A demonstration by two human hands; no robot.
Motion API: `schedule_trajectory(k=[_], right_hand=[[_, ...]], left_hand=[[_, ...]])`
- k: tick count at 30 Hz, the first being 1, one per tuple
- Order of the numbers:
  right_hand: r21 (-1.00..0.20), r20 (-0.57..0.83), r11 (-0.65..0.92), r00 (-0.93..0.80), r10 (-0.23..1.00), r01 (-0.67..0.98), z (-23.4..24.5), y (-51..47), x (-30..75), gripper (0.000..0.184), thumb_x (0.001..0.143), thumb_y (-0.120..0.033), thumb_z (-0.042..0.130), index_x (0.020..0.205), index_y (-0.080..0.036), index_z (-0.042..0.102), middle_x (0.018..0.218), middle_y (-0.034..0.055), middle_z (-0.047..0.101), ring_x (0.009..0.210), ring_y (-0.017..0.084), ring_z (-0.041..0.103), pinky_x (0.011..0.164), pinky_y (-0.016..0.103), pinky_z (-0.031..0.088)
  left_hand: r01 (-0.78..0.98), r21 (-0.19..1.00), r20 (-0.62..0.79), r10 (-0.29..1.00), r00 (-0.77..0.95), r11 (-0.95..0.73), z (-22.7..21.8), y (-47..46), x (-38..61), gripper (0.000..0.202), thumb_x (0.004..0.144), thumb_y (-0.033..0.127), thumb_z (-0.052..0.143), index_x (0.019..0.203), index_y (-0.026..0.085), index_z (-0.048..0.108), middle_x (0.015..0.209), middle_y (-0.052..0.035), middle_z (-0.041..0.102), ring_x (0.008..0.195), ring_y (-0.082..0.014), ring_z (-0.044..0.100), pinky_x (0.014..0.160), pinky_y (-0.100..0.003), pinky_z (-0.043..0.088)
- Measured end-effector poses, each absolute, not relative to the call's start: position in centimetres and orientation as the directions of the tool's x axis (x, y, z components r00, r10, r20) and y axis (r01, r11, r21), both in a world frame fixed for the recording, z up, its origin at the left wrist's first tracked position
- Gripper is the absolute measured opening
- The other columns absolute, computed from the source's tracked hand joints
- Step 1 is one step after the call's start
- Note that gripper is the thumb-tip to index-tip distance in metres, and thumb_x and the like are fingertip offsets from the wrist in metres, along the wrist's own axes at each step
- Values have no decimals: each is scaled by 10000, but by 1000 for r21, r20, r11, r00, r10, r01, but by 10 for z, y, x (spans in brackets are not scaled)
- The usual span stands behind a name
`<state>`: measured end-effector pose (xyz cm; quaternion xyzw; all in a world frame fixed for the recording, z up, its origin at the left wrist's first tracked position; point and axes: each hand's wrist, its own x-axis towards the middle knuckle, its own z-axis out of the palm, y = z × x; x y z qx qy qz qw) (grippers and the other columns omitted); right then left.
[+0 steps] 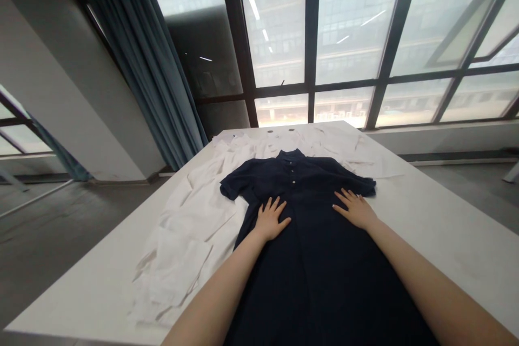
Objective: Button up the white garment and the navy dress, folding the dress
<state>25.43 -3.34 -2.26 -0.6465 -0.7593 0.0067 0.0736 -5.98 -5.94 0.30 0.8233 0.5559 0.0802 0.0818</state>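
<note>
A dark navy short-sleeved dress [312,259] with a collar and small buttons lies flat, front up, on a white table [446,227]. My left hand [270,219] rests palm down on its left chest area, fingers spread and open. My right hand [354,208] lies flat on the right chest area, near the right sleeve, fingers also spread. Neither hand holds anything. The collar points away from me, toward the window.
White garments or cloths [190,238] lie rumpled under and to the left of the dress, reaching the table's far end. A blue curtain [150,65] hangs at the left. Large windows [344,38] stand behind the table. Grey floor lies on both sides.
</note>
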Motion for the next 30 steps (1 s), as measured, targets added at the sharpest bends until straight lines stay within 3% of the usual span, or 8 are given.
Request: schedule_trajectory(k=[5, 8, 12, 15, 21, 25, 27, 30], right_hand=[[-96, 90, 174, -165, 982, 980, -25, -29, 259, 634, 770, -599, 252, 1294, -244, 276, 1362, 81, 254, 1236, 275, 204, 975, 474, 163], [-84, 104, 152, -143, 984, 985, -23, -37, 259, 620, 770, -577, 291, 1281, -226, 312, 1338, 107, 298, 1214, 301, 245, 949, 491, 204], [-85, 221, 187, -165, 961, 979, -5, -47, 229, 539, 787, -472, 361, 1245, -190, 384, 1311, 132, 334, 1206, 320, 248, 943, 483, 221], [-195, 283, 340, -279, 917, 920, 16, -53, 177, 493, 786, -425, 390, 1231, -212, 398, 1305, 99, 349, 1218, 278, 241, 969, 440, 220], [-654, 351, 540, -420, 837, 530, 47, -54, 47, 360, 729, -294, 508, 1069, -184, 545, 1184, 98, 472, 1120, 217, 395, 960, 364, 288], [-998, -17, -35, -357, 934, -44, 56, -35, -37, 121, 666, -155, 580, 782, -165, 612, 795, 30, 595, 742, 143, 572, 809, 309, 430], [-898, -238, -351, -377, 895, -266, 55, -24, -73, 73, 674, -134, 581, 747, -144, 577, 668, 3, 565, 639, 116, 578, 748, 281, 464], [-778, -357, -506, -402, 843, -371, 47, -11, -113, 95, 758, -205, 517, 806, -123, 505, 647, 16, 544, 593, 115, 593, 641, 259, 499]], left_hand=[[890, 263, 13, 924, 381, -371, 4, -67, -58, 614, 762, 579, 300, 1287, 263, 266, 1389, -43, 178, 1265, -292, 86, 989, -514, 81], [818, 425, 119, 920, 373, -387, 17, -67, -79, 528, 775, 505, 358, 1221, 223, 379, 1287, -69, 381, 1181, -243, 325, 974, -409, 238], [671, 734, 366, 894, -259, -106, 52, -41, -141, 355, 798, 354, 377, 1059, 147, 498, 1101, -99, 517, 1018, -184, 476, 879, -294, 356], [376, 915, 95, 829, -552, 146, 69, -15, -186, 402, 697, 309, 545, 1045, 119, 484, 1061, -127, 528, 994, -226, 488, 767, -293, 409], [117, 964, -164, 883, -440, 237, 76, 19, -226, 141, 639, 178, 599, 758, 125, 544, 613, -47, 569, 583, -176, 568, 489, -249, 413], [-14, 988, -146, 912, -384, 152, 88, 34, -247, 168, 688, 119, 536, 836, 191, 508, 649, 11, 570, 557, -89, 550, 539, -206, 437], [-42, 988, -151, 913, -378, 147, 92, 40, -257, 135, 709, 137, 519, 836, 183, 506, 649, 4, 574, 559, -82, 547, 547, -196, 438], [-38, 979, -199, 908, -369, 200, 89, 47, -264, 102, 711, 245, 537, 738, 146, 531, 591, -26, 569, 516, -106, 535, 487, -208, 420]])
